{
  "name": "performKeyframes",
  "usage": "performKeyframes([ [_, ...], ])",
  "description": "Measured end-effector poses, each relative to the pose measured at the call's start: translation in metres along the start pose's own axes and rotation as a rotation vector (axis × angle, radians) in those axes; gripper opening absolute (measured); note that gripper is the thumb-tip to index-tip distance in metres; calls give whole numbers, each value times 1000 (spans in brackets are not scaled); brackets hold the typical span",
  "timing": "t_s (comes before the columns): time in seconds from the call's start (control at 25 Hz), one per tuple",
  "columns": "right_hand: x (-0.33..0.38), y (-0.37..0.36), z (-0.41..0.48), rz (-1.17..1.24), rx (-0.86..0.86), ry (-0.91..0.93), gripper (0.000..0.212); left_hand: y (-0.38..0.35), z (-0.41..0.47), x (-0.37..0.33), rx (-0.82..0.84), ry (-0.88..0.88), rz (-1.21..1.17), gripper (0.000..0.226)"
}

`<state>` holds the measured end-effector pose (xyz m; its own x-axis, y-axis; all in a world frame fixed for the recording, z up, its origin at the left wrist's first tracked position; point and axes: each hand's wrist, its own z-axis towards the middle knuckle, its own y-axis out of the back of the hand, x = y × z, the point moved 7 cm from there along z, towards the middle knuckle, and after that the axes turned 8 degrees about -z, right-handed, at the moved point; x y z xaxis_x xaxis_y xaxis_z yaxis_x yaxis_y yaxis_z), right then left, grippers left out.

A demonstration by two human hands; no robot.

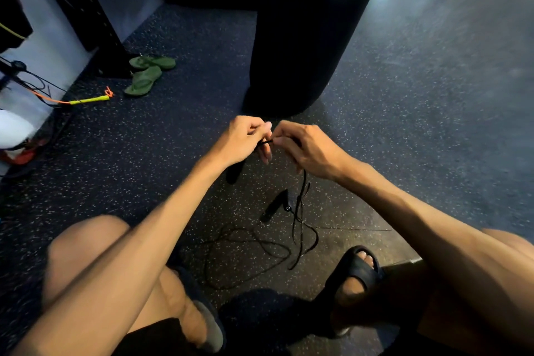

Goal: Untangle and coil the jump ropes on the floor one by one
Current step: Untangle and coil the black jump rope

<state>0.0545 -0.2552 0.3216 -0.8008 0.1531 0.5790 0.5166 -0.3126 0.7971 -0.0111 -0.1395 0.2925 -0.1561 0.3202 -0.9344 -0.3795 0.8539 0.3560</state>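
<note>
Left hand: your left hand (245, 139) has its fingers curled, and thumb and fingertips pinch the thin cord of the black jump rope (300, 202) where your two hands meet.
Right hand: your right hand (306, 150) is curled too and pinches the same cord just beside the left. A short stretch of cord runs taut between the two pinches.
Rope in hand: from your right hand the cord hangs down in several strands to the floor (404, 124) between your feet. There it lies in loose, crossing loops.
Handles: one black handle (276, 206) lies on the floor just beside the hanging strands. A second handle (234, 172) shows below your left hand; you cannot tell whether it hangs from the cord or lies on the floor.
Other rope: the orange jump rope (89, 100), with its yellow-green handle, lies well apart to your left near the wall, by the green flip-flops (147, 72). It looks untouched.
Done: nothing in view is coiled yet.
In hand: you seem to be picking at a knot or crossing in the black cord, so this looks like the untangling step of one rope.
Left: free the black cord, coil it, then do the same for the orange rope. The task looks early.
</note>
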Motion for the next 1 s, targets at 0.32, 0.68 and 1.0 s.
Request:
performKeyframes([
  [0.32, -26, 21, 7, 143, -176, -129, 37, -28, -8, -2, 330, 190, -511, 46],
  [0.68, -71, -25, -5, 227, 57, -396, 39, -6, 0, -10, 206, 163, -1284, 29],
  [1.0, -63, -51, -8, 70, 231, -325, 17, 16, 7, 7, -212, 25, -1178, 22],
])
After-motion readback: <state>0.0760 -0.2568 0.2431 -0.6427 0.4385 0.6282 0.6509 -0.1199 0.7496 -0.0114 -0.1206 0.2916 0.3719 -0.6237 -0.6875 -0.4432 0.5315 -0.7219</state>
